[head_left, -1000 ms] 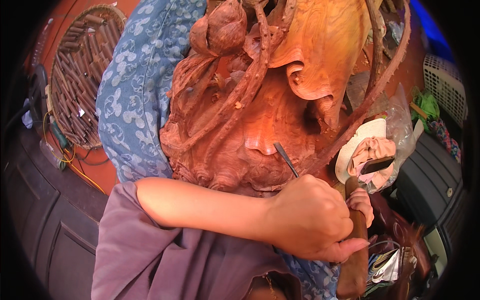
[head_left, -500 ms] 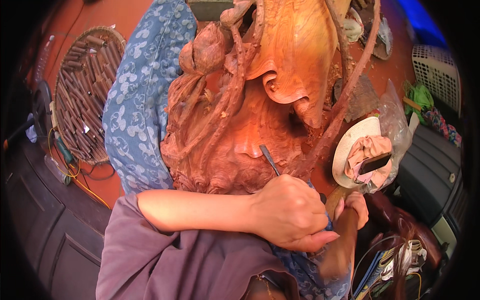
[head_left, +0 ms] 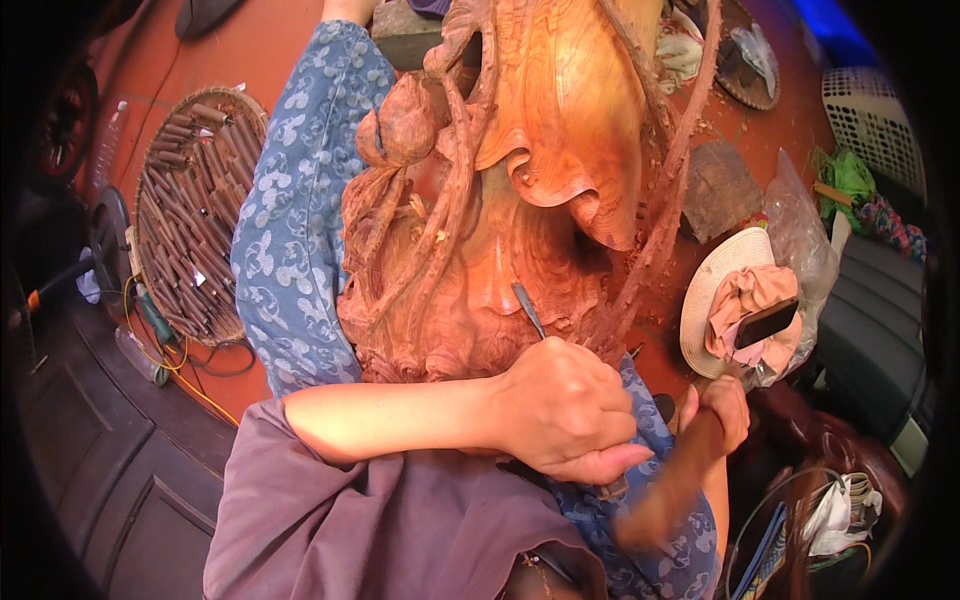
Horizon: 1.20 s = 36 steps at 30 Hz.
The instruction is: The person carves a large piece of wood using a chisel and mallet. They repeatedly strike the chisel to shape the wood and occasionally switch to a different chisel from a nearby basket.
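Note:
My left hand [head_left: 565, 408] is closed in a fist around a chisel [head_left: 528, 309]. The chisel's metal blade points away from me, with its tip against the reddish-brown wood carving [head_left: 470, 345]; its handle end shows a little below the fist. To the right, my right hand [head_left: 724, 408] grips a wooden mallet [head_left: 668, 490]. The mallet is smeared by motion, and its head lies close to the chisel's handle end. The large carving, with a twisted vine, a bud and a broad smooth leaf-like form, stands between my legs in blue patterned trousers.
A round basket [head_left: 140, 215] of brown sticks stands on the red floor at left, with yellow and dark cords nearby. At right lie a pale hat [head_left: 705, 300] with a pink cloth and a phone [head_left: 766, 324], a wooden block [head_left: 722, 190], plastic bags and a white crate [head_left: 872, 120].
The view has shifted slightly. The mallet has swung down and left, toward the chisel's handle end. My left hand keeps its hold, and the chisel's tip stays on the carving.

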Tool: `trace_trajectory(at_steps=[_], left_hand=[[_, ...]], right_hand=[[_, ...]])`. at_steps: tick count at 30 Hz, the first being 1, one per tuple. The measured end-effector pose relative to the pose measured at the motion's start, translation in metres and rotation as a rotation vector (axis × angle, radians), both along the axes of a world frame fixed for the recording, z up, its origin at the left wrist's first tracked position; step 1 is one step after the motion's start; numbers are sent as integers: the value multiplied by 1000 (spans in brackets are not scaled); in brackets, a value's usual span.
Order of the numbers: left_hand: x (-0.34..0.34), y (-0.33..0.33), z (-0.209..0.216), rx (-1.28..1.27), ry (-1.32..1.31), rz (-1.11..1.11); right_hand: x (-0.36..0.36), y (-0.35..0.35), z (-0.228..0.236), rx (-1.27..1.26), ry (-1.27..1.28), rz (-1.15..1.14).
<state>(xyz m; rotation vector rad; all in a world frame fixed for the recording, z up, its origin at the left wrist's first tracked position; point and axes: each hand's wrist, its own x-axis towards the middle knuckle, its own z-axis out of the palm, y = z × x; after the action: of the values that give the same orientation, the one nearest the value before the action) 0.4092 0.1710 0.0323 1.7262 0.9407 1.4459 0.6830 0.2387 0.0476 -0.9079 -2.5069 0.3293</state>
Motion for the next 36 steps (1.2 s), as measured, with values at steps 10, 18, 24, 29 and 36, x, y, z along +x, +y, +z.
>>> trace_trajectory(at_steps=[10,18,24,29,36], left_hand=[[-5,-3,-6,19,54,-4],[-4,-6,-6,-8,104,-51],[-10,-8,12,146,261,-17],[16,-8,31,127,61,54],[17,-15,23,15,-37,115]], right_hand=[[-2,5,-6,13,125,114],[1,2,-12,39,158,137],[5,0,-16,-16,65,59],[8,-6,-1,-318,301,7],[6,-7,-3,-353,244,14]])
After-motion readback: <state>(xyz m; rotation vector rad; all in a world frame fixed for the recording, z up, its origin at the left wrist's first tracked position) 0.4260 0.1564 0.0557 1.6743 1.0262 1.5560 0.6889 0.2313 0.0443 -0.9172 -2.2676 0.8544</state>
